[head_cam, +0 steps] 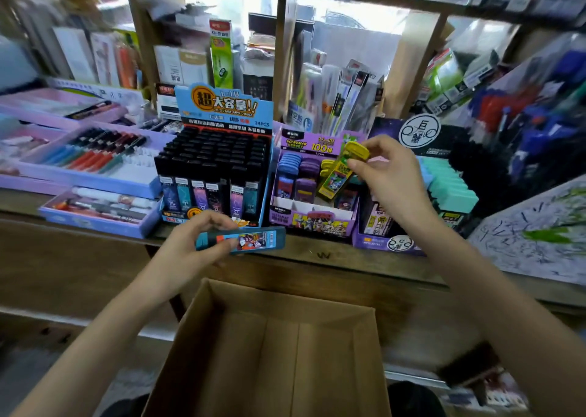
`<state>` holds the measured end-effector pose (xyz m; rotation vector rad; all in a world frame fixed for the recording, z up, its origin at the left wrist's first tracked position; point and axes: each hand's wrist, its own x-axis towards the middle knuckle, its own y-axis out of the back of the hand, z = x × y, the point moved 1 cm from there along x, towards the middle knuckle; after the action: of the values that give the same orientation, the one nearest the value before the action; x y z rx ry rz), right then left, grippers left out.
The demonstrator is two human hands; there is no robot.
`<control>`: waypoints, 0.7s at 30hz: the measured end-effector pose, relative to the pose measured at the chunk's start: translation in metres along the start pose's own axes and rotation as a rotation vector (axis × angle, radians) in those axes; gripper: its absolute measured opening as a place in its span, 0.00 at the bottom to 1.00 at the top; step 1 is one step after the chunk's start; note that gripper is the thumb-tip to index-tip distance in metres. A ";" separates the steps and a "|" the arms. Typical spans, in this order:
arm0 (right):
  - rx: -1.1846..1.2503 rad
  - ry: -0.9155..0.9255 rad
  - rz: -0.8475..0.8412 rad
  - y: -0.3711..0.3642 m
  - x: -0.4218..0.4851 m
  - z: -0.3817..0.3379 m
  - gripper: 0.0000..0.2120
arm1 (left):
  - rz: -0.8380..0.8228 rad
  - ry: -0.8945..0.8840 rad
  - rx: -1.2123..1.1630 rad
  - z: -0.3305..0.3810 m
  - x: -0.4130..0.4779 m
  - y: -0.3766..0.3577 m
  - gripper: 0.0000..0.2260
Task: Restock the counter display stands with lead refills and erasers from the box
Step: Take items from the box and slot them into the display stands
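Right hand (390, 175) pinches yellow refill (341, 172) near top; long axis steep, lower end tilted left, over right part of purple stand (312, 223). Left hand (193, 242) grips blue refill (244, 239), level along surface (364, 258) edge, down-left of stand. Right hand nearer stand. Box (222, 337) below, between arms.

Pinching a yellow lead refill case (341, 175), tilted, over the purple display stand (312, 223) with the right hand (390, 179). Gripping a blue refill case (250, 240) level in the left hand (193, 245), by the table (317, 258) edge. Standing over an open cardboard box (272, 347).
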<state>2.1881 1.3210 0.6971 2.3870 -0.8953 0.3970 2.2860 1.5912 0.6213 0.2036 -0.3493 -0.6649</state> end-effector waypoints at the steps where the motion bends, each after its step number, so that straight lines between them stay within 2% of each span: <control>1: -0.048 0.011 -0.008 -0.002 0.005 0.001 0.11 | -0.002 0.000 -0.002 0.001 0.001 0.001 0.07; 7: -0.303 0.102 -0.088 -0.015 0.022 0.011 0.08 | -0.006 -0.022 -0.006 0.004 0.003 0.004 0.09; 10: -0.528 0.160 -0.103 -0.021 0.029 0.021 0.05 | 0.000 -0.014 -0.035 0.003 0.004 0.003 0.08; 13: -0.759 0.189 -0.105 -0.024 0.037 0.028 0.10 | 0.018 0.014 -0.021 0.002 0.008 0.002 0.11; 17: -0.898 0.193 -0.104 -0.030 0.038 0.030 0.16 | 0.067 0.020 -0.077 0.005 0.015 -0.004 0.13; 21: -1.000 0.232 -0.103 -0.032 0.036 0.032 0.16 | 0.047 -0.005 -0.124 0.010 0.021 -0.008 0.14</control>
<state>2.2384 1.3038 0.6751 1.4221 -0.6355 0.1202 2.2926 1.5707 0.6337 0.0754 -0.3157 -0.6389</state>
